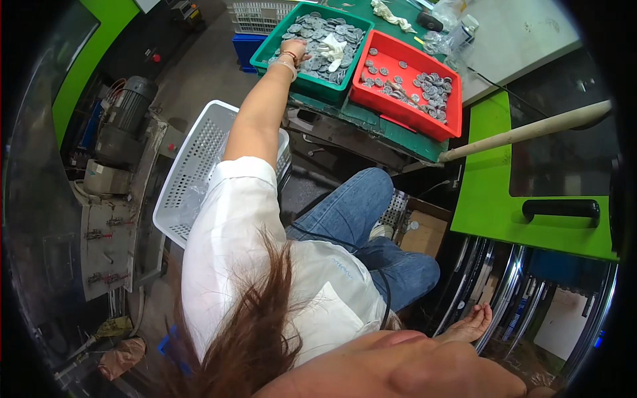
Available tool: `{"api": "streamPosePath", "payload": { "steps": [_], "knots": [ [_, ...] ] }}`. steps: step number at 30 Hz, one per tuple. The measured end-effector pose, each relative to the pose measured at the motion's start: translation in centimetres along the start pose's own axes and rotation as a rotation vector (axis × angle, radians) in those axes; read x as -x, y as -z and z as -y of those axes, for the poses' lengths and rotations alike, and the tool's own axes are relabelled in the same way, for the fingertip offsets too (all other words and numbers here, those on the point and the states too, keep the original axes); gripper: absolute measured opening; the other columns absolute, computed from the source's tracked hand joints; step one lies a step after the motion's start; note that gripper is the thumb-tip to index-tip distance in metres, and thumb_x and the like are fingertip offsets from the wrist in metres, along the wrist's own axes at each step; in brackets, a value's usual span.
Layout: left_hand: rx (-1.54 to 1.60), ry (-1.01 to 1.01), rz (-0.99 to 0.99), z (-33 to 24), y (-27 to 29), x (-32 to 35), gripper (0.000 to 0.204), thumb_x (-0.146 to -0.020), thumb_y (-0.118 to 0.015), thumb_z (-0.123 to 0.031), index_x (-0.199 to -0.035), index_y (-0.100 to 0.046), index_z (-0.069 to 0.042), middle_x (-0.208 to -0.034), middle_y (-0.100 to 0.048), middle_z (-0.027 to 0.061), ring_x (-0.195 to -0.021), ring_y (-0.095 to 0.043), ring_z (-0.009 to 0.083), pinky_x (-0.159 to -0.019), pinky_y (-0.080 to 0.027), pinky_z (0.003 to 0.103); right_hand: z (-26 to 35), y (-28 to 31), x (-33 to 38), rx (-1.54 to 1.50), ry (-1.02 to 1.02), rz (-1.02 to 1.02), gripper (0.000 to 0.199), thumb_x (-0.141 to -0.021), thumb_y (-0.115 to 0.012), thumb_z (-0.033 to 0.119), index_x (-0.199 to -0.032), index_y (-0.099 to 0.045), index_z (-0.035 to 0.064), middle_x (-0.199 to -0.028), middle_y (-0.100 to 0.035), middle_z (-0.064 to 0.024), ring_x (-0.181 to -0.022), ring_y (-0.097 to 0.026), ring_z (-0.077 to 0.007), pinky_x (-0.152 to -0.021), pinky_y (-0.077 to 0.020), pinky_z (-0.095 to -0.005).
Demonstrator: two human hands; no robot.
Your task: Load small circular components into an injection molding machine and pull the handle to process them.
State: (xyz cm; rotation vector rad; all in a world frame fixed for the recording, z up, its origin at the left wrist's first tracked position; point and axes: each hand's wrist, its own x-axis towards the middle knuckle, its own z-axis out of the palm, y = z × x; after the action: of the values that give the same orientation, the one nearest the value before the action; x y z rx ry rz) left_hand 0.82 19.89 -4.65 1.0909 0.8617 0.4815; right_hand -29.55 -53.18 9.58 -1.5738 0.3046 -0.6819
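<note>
My left hand reaches into the green tray, down at a heap of round grey metal pieces. Its fingers are curled, and whatever they grip is hidden. A crumpled white glove lies on the heap just right of the hand. Beside the green tray stands a red tray with more of the same pieces, most of them toward its right side. My right hand hangs low at the right by the machine's metal rails, fingers loosely bent and apart, holding nothing I can see.
A white perforated basket stands under my left arm. At the right are a green machine door with a black handle and a pale wooden pole. Left is a machine with a motor. A cardboard box sits near my knees.
</note>
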Motion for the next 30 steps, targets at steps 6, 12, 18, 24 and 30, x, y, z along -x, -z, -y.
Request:
{"api": "streamPosePath", "payload": {
  "steps": [6,12,18,24,30],
  "knots": [
    [-1.252,-0.428,-0.096,1.1,-0.4,-1.1,0.035,-0.087,-0.057,-0.038,-0.098,-0.068,-0.006,-0.112,-0.064,0.0172,-0.098,-0.063,0.0335,-0.082,-0.051,0.044,-0.9,0.5,0.0,0.038,-0.041,-0.019,0.017,-0.095,-0.044,0.002,-0.106,-0.058,0.0000,-0.100,-0.059,-0.0072,-0.082,-0.054,-0.0119,-0.078,-0.0477,-0.0225],
    [-1.472,-0.442,-0.150,2.0,-0.4,-4.4,0.032,-0.089,-0.051,-0.031,-0.097,-0.069,-0.006,-0.109,-0.065,0.0162,-0.102,-0.063,0.0333,-0.086,-0.049,0.046,-2.4,1.5,-0.1,0.048,-0.072,-0.013,0.018,-0.094,-0.044,0.001,-0.105,-0.058,0.0006,-0.102,-0.060,-0.0072,-0.082,-0.054,-0.0119,-0.078,-0.0474,-0.0227],
    [-1.047,-0.798,-0.120,-0.5,-2.0,3.2,0.031,-0.090,-0.051,-0.032,-0.093,-0.068,-0.006,-0.085,-0.068,0.0159,-0.078,-0.067,0.0274,-0.065,-0.051,0.040,-1.9,0.3,0.0,0.047,-0.064,0.022,0.018,-0.094,-0.045,0.000,-0.105,-0.059,0.0013,-0.103,-0.060,-0.0080,-0.081,-0.054,-0.0127,-0.078,-0.0478,-0.0231],
    [-0.098,-0.236,0.996,-2.9,-7.0,32.8,0.028,-0.097,-0.049,-0.026,-0.084,-0.058,-0.003,-0.058,-0.048,-0.0015,-0.047,-0.044,0.0062,-0.043,-0.033,0.020,0.7,-10.6,-0.4,0.139,-0.003,0.419,0.020,-0.094,-0.049,0.004,-0.111,-0.058,-0.0038,-0.108,-0.061,-0.0142,-0.095,-0.060,-0.0184,-0.085,-0.0484,-0.0295],
    [-0.166,-0.580,1.329,-1.2,-11.9,46.2,0.022,-0.092,-0.059,-0.018,-0.095,-0.064,0.003,-0.079,-0.059,0.0072,-0.070,-0.053,0.0133,-0.063,-0.043,0.026,8.4,-17.2,0.7,-0.168,0.124,0.591,0.030,-0.095,-0.053,0.011,-0.120,-0.054,-0.0038,-0.105,-0.061,-0.0099,-0.091,-0.058,-0.0135,-0.081,-0.0459,-0.0260]
  ]
}}
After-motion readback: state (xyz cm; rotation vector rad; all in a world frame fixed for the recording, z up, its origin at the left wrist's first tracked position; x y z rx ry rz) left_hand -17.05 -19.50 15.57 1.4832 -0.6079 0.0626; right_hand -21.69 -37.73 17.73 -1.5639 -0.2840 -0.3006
